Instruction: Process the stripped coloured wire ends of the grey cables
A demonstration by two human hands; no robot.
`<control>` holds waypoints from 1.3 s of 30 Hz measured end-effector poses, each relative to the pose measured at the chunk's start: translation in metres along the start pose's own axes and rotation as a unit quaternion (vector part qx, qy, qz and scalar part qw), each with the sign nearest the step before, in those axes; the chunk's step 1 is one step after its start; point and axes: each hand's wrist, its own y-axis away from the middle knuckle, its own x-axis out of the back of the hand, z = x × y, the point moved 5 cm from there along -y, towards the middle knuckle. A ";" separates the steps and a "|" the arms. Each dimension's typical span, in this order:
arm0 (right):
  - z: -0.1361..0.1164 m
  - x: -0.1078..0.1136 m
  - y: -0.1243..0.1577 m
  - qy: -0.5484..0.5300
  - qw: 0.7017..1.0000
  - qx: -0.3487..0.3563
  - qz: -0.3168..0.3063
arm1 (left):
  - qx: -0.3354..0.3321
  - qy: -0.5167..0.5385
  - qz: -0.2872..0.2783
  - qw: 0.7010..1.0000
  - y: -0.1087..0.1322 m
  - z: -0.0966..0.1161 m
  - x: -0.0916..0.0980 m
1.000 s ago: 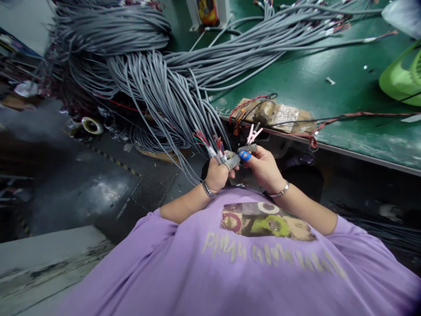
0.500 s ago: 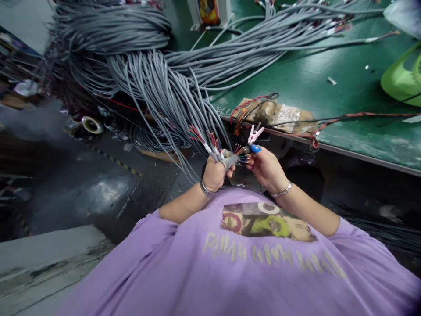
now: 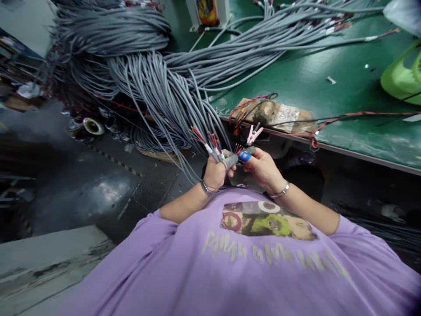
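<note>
My left hand [image 3: 215,172] is closed around several grey cables [image 3: 215,156], and a grey wrap covers its thumb. Thin coloured wires [image 3: 198,135] fan out from the cut cable ends above this fist. My right hand [image 3: 265,171], with blue tape [image 3: 244,156] round its thumb, pinches at short coloured wires [image 3: 238,148] beside the left thumb. Its thumb and fingers hide most of those wire tips. Just above the right fingers, a pink clip [image 3: 254,134] stands at the bench edge.
A large bundle of grey cables [image 3: 154,74] hangs over the green bench [image 3: 355,83]. Near the bench edge lies a taped brown block [image 3: 286,117] with red and black leads. A light green container [image 3: 403,77] stands at the right.
My right thumb has moved left and down over the wires, toward my left thumb, covering more of their tips. My left hand has stayed almost still with the cables.
</note>
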 end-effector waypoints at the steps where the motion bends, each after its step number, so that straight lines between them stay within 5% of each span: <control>1: 0.001 0.001 0.001 -0.006 1.000 -0.003 0.003 | 0.000 0.003 0.003 1.000 -0.001 0.000 0.000; 9: 0.005 0.002 0.006 -0.013 1.000 -0.027 0.003 | -0.003 0.014 0.017 1.000 -0.004 0.002 -0.001; 21: 0.016 0.009 0.008 0.000 0.992 -0.090 -0.085 | 0.007 0.033 0.020 0.999 -0.004 0.004 0.002; 27: 0.002 0.029 -0.002 -0.054 0.990 -0.096 -0.084 | 0.045 -0.019 -0.032 0.998 -0.002 0.004 0.002; 39: -0.012 0.009 -0.016 0.062 0.994 -0.020 -0.084 | 0.060 -0.122 -0.136 0.981 0.000 0.002 -0.005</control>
